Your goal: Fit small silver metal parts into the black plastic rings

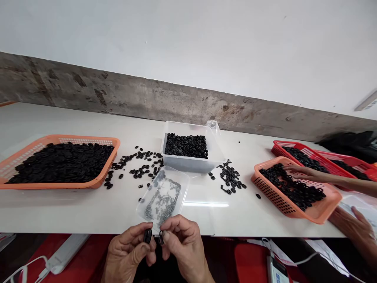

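Note:
My left hand (128, 251) and my right hand (184, 247) meet just below the near edge of the white table (88, 212). The left hand pinches a small black plastic piece (147, 236) between thumb and fingers. The right hand's fingertips press another small dark piece (160, 238) against it. Directly beyond my hands lies a clear shallow tray of small metal clips (163, 198).
A clear tub of black pieces (188, 151) stands mid-table, loose black pieces (138, 165) scattered on both sides. An orange basket (59, 161) full of black pieces is at left. At right, another person's hands (303, 171) reach into an orange basket (297, 190); red baskets (312, 155) stand behind it.

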Tool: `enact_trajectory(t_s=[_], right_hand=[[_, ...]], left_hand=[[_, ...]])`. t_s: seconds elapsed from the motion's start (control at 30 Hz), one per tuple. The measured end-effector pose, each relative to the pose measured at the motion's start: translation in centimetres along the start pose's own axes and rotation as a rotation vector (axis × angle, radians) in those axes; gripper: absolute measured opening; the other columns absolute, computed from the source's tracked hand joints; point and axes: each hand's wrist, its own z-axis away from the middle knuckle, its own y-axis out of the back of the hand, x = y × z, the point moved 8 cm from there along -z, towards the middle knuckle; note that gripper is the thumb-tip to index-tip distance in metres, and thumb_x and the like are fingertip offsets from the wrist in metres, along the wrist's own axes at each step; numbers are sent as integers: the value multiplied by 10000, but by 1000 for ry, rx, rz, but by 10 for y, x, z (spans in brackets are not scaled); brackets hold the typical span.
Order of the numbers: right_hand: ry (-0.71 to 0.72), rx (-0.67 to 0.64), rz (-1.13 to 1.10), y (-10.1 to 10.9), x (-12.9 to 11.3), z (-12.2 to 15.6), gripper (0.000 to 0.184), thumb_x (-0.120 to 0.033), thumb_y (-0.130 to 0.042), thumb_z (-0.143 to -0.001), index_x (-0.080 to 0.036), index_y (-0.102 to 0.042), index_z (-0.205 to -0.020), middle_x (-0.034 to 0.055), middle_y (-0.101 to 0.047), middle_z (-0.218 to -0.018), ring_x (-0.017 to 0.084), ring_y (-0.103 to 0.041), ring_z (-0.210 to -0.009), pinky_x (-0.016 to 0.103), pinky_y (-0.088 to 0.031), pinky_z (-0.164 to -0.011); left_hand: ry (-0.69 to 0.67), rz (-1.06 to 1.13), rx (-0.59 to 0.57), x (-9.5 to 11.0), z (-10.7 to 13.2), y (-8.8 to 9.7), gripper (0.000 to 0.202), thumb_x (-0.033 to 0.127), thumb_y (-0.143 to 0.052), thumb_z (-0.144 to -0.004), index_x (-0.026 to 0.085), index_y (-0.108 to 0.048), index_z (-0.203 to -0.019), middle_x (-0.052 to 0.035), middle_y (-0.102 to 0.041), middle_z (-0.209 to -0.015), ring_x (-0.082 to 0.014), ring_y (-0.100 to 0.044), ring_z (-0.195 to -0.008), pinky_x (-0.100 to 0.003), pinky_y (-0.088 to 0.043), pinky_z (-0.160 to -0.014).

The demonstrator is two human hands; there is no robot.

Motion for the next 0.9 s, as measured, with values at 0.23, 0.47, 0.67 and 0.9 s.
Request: enact_trajectory(t_s=[0.23,0.47,0.67,0.9], right_hand=[[-15,-11,211,-8,-8,4,141,-283,-641,-811,-142,-632,-814,-16,-566,-555,64,-467,-434,170,-388,-461],[26,0,348,-8,-13,4,96,-232,-593,-813,-149,-640,-800,-32,-521,-498,83,-451,-423,192,-391,-458],[55,-23,431,-9,-14,5,88,-172,-565,-811,-154,-650,-819,-28,-536,-517,87,-458,-434,191,-378,-451],[89,-51,526,-9,-13,6,101,-157,-555,-816,-156,-656,-822,-33,-517,-516,89,-458,-437,193,-377,-449]], left_hand=[[6,-8,36,5,2,3,328,333,-890,-479,231,-792,-775,0,-668,-481,-113,-572,-379,-194,-453,-402],[-19,-61,22,2,1,9,313,328,-873,-521,224,-792,-805,-3,-673,-497,-118,-583,-398,-197,-475,-418],[-85,-145,-9,1,0,14,281,313,-842,-577,217,-788,-835,-5,-670,-463,-127,-585,-405,-199,-487,-432],[-163,-263,-43,9,0,13,240,262,-811,-612,256,-789,-851,13,-677,-485,-129,-601,-413,-191,-499,-448]])
